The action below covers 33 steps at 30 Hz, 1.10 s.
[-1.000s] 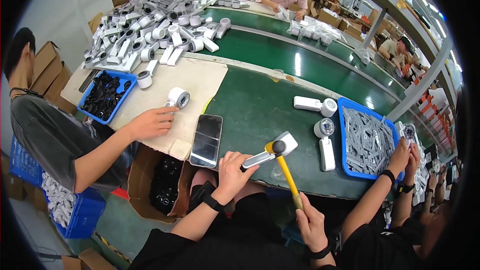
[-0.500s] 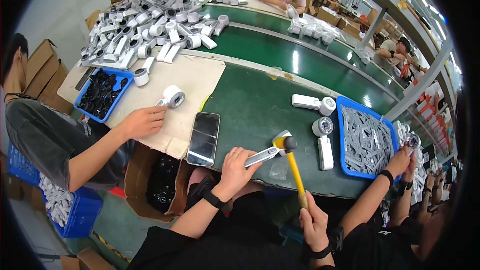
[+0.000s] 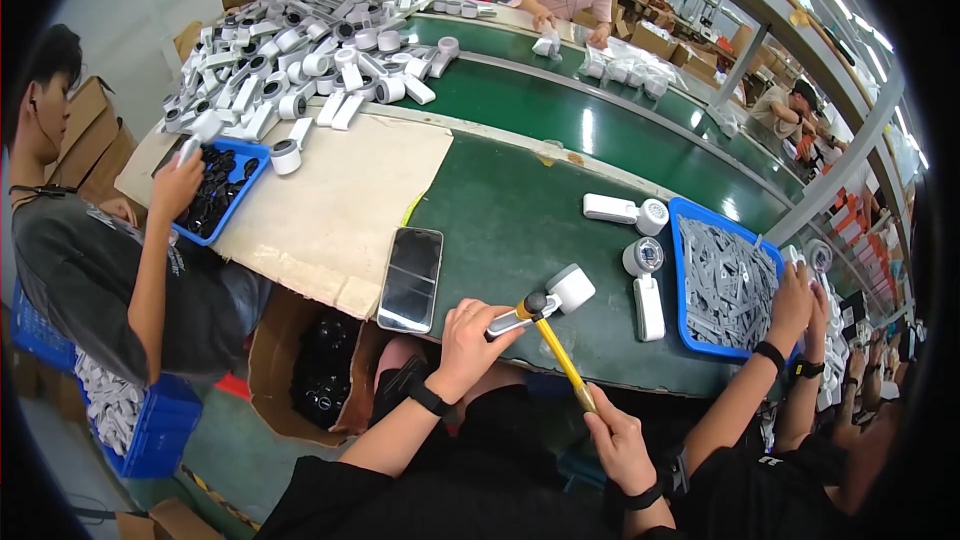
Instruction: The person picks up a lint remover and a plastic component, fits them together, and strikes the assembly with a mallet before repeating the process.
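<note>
My left hand (image 3: 470,342) grips a white handheld device by the end of its handle, low over the near edge of the green table. The handle has a grey strip, and the round white head (image 3: 572,287) points to the far right. In my right hand (image 3: 622,445) is a small mallet (image 3: 563,355) with a yellow handle and a dark striking face. The mallet's head lies over the middle of the device's handle, hiding part of it; whether they touch I cannot tell. Two similar white devices (image 3: 612,207) (image 3: 646,290) lie to the right.
A blue tray (image 3: 681,285) of grey strips (image 3: 735,290) stands right, near a co-worker's hands. A phone (image 3: 411,278) lies left of my left hand. Farther left are cardboard (image 3: 350,180), a blue tray of black parts (image 3: 238,202) and a co-worker. White devices (image 3: 290,50) are heaped behind.
The mallet's head has moved left along the device's handle, uncovering its round head. The left co-worker has lifted a white device from the cardboard to above the tray of black parts.
</note>
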Each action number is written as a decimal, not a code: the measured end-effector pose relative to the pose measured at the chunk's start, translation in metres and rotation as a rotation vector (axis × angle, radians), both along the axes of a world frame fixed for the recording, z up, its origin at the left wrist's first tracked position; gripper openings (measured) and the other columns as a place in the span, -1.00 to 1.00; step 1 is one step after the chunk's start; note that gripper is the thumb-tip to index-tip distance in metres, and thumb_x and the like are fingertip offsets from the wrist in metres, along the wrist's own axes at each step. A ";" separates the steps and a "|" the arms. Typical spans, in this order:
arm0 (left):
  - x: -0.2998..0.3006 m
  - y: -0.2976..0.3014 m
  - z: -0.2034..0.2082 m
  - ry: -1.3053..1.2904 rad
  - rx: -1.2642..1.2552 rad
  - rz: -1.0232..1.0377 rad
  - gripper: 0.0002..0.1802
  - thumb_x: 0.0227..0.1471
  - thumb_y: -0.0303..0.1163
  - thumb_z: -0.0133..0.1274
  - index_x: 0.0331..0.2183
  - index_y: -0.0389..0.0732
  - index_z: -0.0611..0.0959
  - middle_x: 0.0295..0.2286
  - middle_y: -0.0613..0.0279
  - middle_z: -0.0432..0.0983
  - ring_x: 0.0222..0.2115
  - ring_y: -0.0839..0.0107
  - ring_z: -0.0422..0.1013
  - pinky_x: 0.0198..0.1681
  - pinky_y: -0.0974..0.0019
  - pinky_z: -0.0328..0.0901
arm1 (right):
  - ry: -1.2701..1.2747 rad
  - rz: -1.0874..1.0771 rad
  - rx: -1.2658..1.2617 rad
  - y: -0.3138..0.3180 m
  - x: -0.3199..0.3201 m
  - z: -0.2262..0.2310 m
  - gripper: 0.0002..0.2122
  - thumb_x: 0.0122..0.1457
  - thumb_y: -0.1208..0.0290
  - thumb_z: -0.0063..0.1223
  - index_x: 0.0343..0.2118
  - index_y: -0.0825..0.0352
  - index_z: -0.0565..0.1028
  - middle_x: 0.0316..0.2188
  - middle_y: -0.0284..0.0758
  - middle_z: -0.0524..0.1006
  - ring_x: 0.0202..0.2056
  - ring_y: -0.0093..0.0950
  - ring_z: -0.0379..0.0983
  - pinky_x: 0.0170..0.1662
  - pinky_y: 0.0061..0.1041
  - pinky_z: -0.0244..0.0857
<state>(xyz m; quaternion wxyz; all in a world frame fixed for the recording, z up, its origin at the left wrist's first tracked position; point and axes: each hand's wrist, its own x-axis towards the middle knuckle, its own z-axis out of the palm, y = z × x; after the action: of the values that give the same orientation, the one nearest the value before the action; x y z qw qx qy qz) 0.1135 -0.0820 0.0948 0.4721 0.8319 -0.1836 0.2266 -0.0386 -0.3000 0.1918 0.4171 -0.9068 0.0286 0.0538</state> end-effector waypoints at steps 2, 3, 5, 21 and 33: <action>-0.007 0.005 -0.004 -0.004 0.011 0.070 -0.70 -0.20 -0.30 0.39 -0.32 -0.12 0.73 -0.42 0.29 0.53 -0.29 0.24 0.42 -0.17 0.21 0.22 | 0.002 -0.013 0.029 0.000 -0.002 -0.002 -0.61 0.27 0.52 0.04 0.16 0.42 0.41 -0.35 0.00 0.57 -0.36 -0.16 0.56 -0.21 -0.45 0.40; -0.009 0.006 -0.004 -0.001 0.008 0.072 -0.70 -0.20 -0.30 0.39 -0.32 -0.12 0.73 -0.42 0.29 0.53 -0.29 0.24 0.42 -0.17 0.21 0.22 | -0.065 0.013 0.032 0.002 -0.001 -0.001 -0.60 0.27 0.52 0.04 0.17 0.42 0.40 -0.39 -0.02 0.55 -0.40 -0.19 0.54 -0.23 -0.45 0.39; -0.011 0.009 -0.004 0.003 0.033 0.103 -0.70 -0.19 -0.30 0.39 -0.32 -0.11 0.72 -0.40 0.31 0.56 -0.26 0.27 0.42 -0.17 0.23 0.20 | -0.060 0.012 0.017 0.004 -0.003 0.006 -0.59 0.27 0.52 0.05 0.18 0.41 0.39 -0.38 -0.02 0.55 -0.39 -0.19 0.55 -0.23 -0.45 0.39; -0.010 0.009 -0.007 0.058 0.040 0.103 -0.65 -0.28 -0.28 0.41 -0.37 -0.17 0.69 -0.41 0.30 0.56 -0.23 0.24 0.41 -0.20 0.18 0.19 | -0.128 0.137 -0.031 0.019 -0.005 0.008 -0.57 0.24 0.53 0.08 0.18 0.38 0.40 -0.46 -0.12 0.51 -0.48 -0.23 0.48 -0.34 -0.39 0.36; -0.010 0.007 -0.001 0.066 0.042 0.102 -0.72 -0.20 -0.26 0.40 -0.35 -0.07 0.74 -0.45 0.37 0.53 -0.26 0.31 0.41 -0.20 0.24 0.19 | -0.103 0.009 0.069 0.009 -0.015 0.002 -0.60 0.25 0.52 0.09 0.16 0.40 0.42 -0.38 -0.08 0.56 -0.41 -0.29 0.54 -0.26 -0.49 0.39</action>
<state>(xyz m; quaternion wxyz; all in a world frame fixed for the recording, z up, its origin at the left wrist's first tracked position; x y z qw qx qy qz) 0.1031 -0.0748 0.0942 0.4482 0.8569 -0.1302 0.2188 -0.0533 -0.2914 0.1938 0.4488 -0.8936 0.0013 0.0100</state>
